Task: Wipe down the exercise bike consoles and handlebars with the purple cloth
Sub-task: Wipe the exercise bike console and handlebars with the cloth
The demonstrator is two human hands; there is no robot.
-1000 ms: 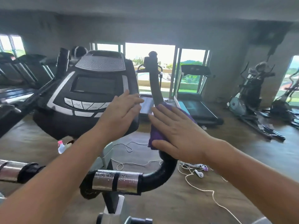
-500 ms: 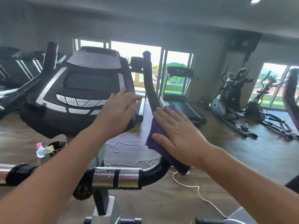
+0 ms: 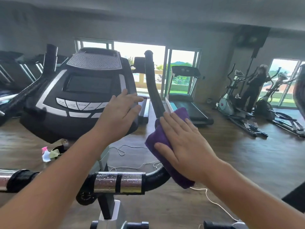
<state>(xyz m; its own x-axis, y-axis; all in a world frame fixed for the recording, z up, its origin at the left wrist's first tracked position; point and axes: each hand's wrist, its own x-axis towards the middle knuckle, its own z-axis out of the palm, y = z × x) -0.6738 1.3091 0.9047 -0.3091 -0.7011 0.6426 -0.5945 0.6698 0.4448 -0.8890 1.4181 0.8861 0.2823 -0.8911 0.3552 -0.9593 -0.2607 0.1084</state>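
Right hand: at 4 o'clock from the middle of the view, laid palm-down flat on the purple cloth.
Right fingers: straight and slightly fanned, nothing curled, and there's no grasp here, just a flat press. The thumb lies stretched out on the cloth's 9 o'clock side.
Purple cloth: folded thick, sandwiched between the palm and the bend of the handlebar. One corner pokes out past the fingertips at 12 o'clock, and another hangs below the wrist at 6 o'clock.
Handlebar: a black foam bar rising from under the cloth toward 12 o'clock. Below the cloth it curves round to 9 o'clock into the chrome grip, which is beaded with droplets.
Left hand: out at 10 o'clock of the cloth, resting on the console.
Left fingers: extended and close together, lying flat on the console's 3 o'clock edge, gripping nothing.
Console: black with silver trim, dark screen, and a row of buttons just at 9 o'clock of the left hand.
Floor: wood. A spray bottle with a pink top sits at 8 o'clock, and a white cable trails under the bar.
Background: a treadmill at 1 o'clock, and a person in dark clothes standing on an elliptical at 2 o'clock.
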